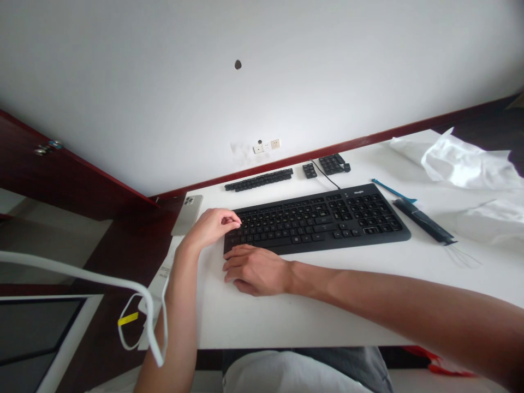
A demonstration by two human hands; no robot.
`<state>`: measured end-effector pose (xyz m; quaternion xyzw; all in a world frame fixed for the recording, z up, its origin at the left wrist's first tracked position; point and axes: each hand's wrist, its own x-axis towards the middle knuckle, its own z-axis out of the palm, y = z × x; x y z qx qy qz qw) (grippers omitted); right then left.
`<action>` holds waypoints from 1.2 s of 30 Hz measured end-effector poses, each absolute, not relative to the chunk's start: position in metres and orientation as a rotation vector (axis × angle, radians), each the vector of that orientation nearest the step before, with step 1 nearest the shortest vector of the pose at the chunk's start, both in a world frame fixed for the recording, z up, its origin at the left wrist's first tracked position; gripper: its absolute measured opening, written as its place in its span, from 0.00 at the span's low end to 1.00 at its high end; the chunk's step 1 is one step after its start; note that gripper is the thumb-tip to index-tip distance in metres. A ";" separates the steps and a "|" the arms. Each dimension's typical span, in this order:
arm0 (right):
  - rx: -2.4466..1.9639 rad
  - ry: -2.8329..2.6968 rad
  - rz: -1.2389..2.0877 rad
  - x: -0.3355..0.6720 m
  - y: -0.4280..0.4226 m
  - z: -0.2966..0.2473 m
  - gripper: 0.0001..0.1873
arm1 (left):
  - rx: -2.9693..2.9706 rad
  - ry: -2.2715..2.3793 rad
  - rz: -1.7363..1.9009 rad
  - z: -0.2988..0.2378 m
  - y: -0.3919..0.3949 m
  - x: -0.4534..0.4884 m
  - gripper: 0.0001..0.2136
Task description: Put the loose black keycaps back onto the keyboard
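Note:
A black keyboard (282,241) lies on the white table, some of its key positions without caps, most plainly on the number pad. At its left end, my left hand (213,225) is closed in a pinch over the keys; anything between the fingertips is too small to make out. My right hand (258,271) lies palm down at the front left corner, its fingers slightly apart and touching the keyboard's edge. Behind the keyboard, loose black keycaps stand in a long row (260,179), a small block (310,171) and a larger block (331,164).
To the right lie a blue stick-like tool (393,189), a dark narrow packet (423,220) with thin wires, and crumpled white wrapping (466,164). A phone (187,214) rests at the table's left edge. A white cable (82,271) crosses the lower left foreground.

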<state>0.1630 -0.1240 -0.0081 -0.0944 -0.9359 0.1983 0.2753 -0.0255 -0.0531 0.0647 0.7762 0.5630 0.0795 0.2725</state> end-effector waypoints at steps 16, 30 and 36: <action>-0.251 -2.524 0.510 0.163 -0.124 -0.009 0.11 | 2.008 1.461 0.217 0.051 -0.043 -0.031 0.09; -0.262 -2.512 0.501 0.163 -0.124 -0.008 0.11 | 2.079 1.553 0.188 0.048 -0.042 -0.034 0.25; -0.266 -2.511 0.512 0.163 -0.124 -0.008 0.11 | 2.087 1.550 0.095 0.051 -0.036 -0.032 0.24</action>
